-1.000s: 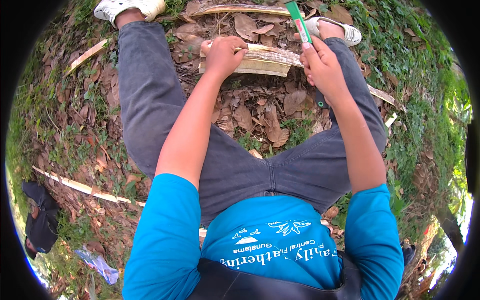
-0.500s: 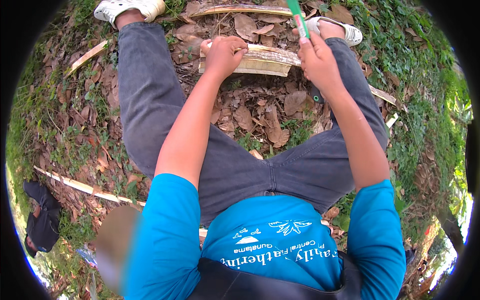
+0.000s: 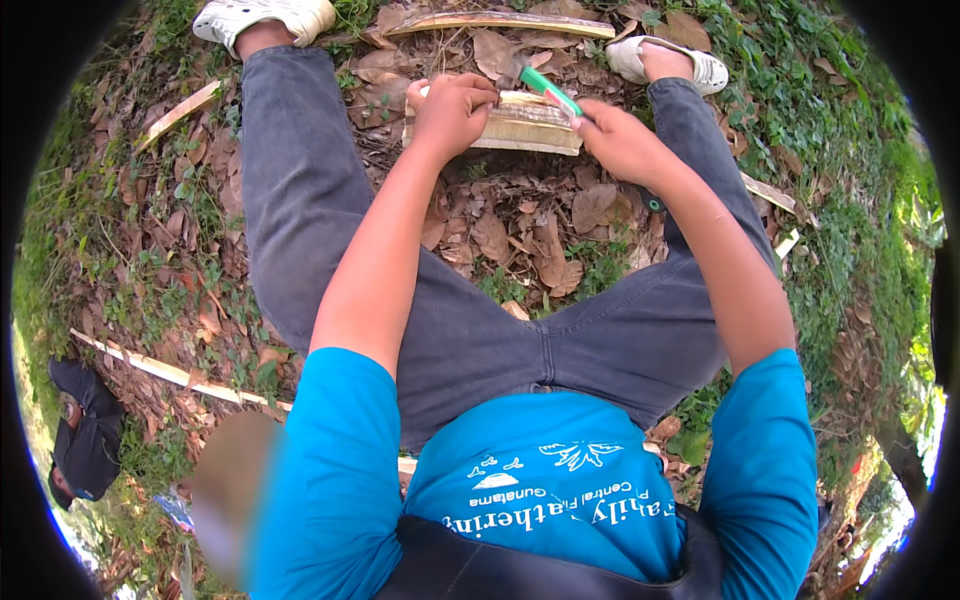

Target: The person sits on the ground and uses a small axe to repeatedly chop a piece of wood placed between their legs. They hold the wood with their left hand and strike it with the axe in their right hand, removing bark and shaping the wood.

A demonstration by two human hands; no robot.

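Note:
My right hand (image 3: 622, 142) is closed around the green handle of a hammer (image 3: 552, 92). The hammer's dark head is blurred and hovers just above the wood, close to my left fingers. My left hand (image 3: 455, 115) rests at the left part of a rough split piece of wood (image 3: 540, 106), fingers pinched together. What those fingertips hold, if anything, is too small to make out. Beneath that piece lies a paler wooden block (image 3: 530, 137), its left part hidden by my hand. Both pieces lie on the ground between my lower legs.
Long wooden strips lie beyond the work (image 3: 500, 20), at the left (image 3: 182, 114) and beside my left thigh (image 3: 170, 374). A dark object with a green ring (image 3: 655, 205) sits by my right leg. Dry leaves cover the ground. A person in dark clothes (image 3: 88, 430) is at far left.
The hammer has swung down and to the left, from upright beside my right foot to over the wood near my left hand. My left hand has barely moved.

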